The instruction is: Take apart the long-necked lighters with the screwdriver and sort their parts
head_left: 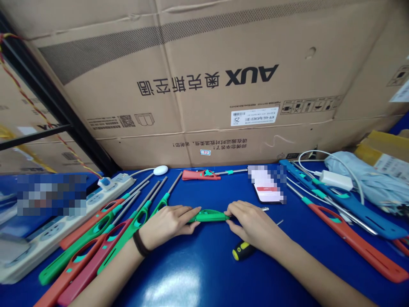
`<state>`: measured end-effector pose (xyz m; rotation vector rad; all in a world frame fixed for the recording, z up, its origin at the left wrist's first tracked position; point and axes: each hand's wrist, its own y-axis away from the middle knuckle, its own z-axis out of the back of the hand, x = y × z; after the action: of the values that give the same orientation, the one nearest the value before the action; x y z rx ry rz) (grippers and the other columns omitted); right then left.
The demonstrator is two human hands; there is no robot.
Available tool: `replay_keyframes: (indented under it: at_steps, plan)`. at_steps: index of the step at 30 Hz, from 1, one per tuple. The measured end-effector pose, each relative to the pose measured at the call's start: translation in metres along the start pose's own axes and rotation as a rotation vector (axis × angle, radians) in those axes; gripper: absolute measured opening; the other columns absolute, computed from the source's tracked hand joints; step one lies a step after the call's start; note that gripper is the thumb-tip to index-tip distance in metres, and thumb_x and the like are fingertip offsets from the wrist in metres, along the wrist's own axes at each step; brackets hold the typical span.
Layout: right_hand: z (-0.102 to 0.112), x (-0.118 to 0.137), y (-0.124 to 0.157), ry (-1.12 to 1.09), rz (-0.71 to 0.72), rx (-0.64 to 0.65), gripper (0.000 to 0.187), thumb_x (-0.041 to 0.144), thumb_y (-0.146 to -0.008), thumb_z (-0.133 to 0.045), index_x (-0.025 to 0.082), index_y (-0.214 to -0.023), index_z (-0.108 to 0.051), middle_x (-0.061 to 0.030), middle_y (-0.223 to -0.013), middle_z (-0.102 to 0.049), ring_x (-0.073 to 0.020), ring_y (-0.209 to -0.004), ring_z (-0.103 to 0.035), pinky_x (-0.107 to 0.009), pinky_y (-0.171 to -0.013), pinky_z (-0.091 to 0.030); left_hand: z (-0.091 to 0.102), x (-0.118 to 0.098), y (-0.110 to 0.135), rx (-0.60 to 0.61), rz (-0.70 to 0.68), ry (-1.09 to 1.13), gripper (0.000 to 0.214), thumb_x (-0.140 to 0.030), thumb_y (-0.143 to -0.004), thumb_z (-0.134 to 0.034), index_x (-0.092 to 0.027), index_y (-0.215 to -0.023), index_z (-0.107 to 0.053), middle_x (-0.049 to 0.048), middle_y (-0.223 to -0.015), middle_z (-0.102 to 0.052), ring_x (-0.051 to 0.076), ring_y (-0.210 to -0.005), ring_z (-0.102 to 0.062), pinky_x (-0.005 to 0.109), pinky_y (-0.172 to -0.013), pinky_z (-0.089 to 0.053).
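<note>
A green long-nosed gas lighter point(211, 215) lies crosswise between my hands, a little above or on the blue table. My left hand point(174, 221) closes around its left end, thumb below and fingers on top. My right hand point(247, 219) pinches the other end, where the metal tube point(265, 209) shows just past the knuckles. Under my right wrist rests a yellow and black screwdriver point(243, 250), its shaft partly hidden by the arm. Beyond my hands, a red lighter point(202, 175) lies near the cardboard box.
Several red and green lighters point(105, 238) lie side by side at left, along a white power strip point(51, 230). At right are blue lighters point(361, 209), a red lighter point(354, 238) and a white adapter point(336, 180). A phone point(266, 187) lies ahead; a large cardboard box point(198, 115) walls the back.
</note>
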<state>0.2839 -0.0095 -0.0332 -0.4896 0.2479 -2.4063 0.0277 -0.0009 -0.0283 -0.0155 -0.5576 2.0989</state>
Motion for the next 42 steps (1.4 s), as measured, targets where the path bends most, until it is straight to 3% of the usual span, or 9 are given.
replay_keyframes:
  at_steps: [4,8,15,20,24,29,35,42]
  plan:
    - [0.003,0.001,0.002,-0.014,0.029,0.022,0.008,0.011,-0.081,-0.063,0.015,-0.084,-0.058,-0.0056,-0.083,-0.065,-0.0206,-0.078,-0.063,-0.031,-0.067,-0.05,0.004,-0.001,0.0,0.031,0.04,0.082,0.029,-0.033,-0.095,-0.045,-0.013,-0.108,-0.061,0.0049,-0.078,-0.072,0.015,-0.062,-0.069,0.022,-0.056,-0.055]
    - [0.004,0.001,0.004,-0.05,0.002,0.007,0.007,0.009,-0.083,-0.06,0.017,-0.084,-0.059,-0.0048,-0.082,-0.065,-0.0193,-0.077,-0.062,-0.029,-0.067,-0.049,0.007,-0.002,-0.002,0.091,0.066,0.18,0.03,-0.035,-0.095,-0.045,-0.014,-0.107,-0.062,0.0075,-0.092,-0.073,0.018,-0.078,-0.071,0.026,-0.069,-0.058]
    - [0.001,-0.005,0.004,-0.069,0.05,-0.043,0.009,0.01,-0.083,-0.06,0.018,-0.081,-0.061,-0.004,-0.08,-0.067,-0.0199,-0.08,-0.063,-0.033,-0.078,-0.049,0.004,-0.008,-0.003,0.028,0.061,0.2,0.032,-0.034,-0.096,-0.043,-0.011,-0.109,-0.062,0.0101,-0.095,-0.073,0.022,-0.08,-0.072,0.032,-0.072,-0.059]
    - [0.006,-0.002,0.005,-0.183,-0.074,-0.006,0.011,0.01,-0.08,-0.062,0.018,-0.086,-0.057,-0.0034,-0.086,-0.065,-0.0184,-0.081,-0.063,-0.029,-0.071,-0.05,0.007,-0.012,-0.005,0.039,0.081,0.224,0.031,-0.032,-0.096,-0.043,-0.011,-0.104,-0.064,0.0094,-0.091,-0.073,0.021,-0.075,-0.072,0.03,-0.068,-0.059]
    - [0.005,0.004,0.006,-0.244,-0.079,0.002,0.026,0.025,-0.077,-0.07,0.02,-0.099,-0.058,-0.0038,-0.095,-0.066,-0.0198,-0.089,-0.063,-0.032,-0.078,-0.05,0.007,-0.014,-0.007,0.034,0.082,0.263,0.028,-0.031,-0.095,-0.045,-0.012,-0.106,-0.063,0.0085,-0.093,-0.073,0.021,-0.078,-0.072,0.031,-0.07,-0.059]
    - [0.004,0.001,0.005,-0.226,0.003,-0.024,0.01,0.025,-0.085,-0.062,0.021,-0.095,-0.064,-0.0019,-0.089,-0.069,-0.0178,-0.085,-0.064,-0.029,-0.076,-0.048,0.007,-0.016,-0.009,-0.021,0.103,0.385,0.026,-0.032,-0.093,-0.051,-0.016,-0.108,-0.064,0.0056,-0.097,-0.073,0.018,-0.081,-0.071,0.024,-0.074,-0.057]
    - [0.009,0.0,0.005,-0.25,-0.012,-0.027,0.012,0.032,-0.085,-0.063,0.022,-0.091,-0.065,-0.0021,-0.088,-0.07,-0.0178,-0.083,-0.065,-0.028,-0.073,-0.047,0.011,-0.004,-0.008,-0.041,0.18,0.367,0.036,-0.05,-0.083,-0.058,-0.015,-0.09,-0.067,0.0022,-0.075,-0.072,0.013,-0.062,-0.068,0.018,-0.059,-0.051]
    - [0.015,0.001,0.006,-0.141,-0.011,0.055,0.017,0.038,-0.088,-0.056,0.023,-0.089,-0.063,0.0007,-0.075,-0.067,-0.0166,-0.067,-0.063,-0.025,-0.058,-0.04,0.016,-0.006,-0.007,-0.021,0.234,0.322,0.045,-0.058,-0.081,-0.056,-0.015,-0.067,-0.06,-0.0033,-0.051,-0.053,0.007,-0.043,-0.049,0.018,-0.044,-0.034]
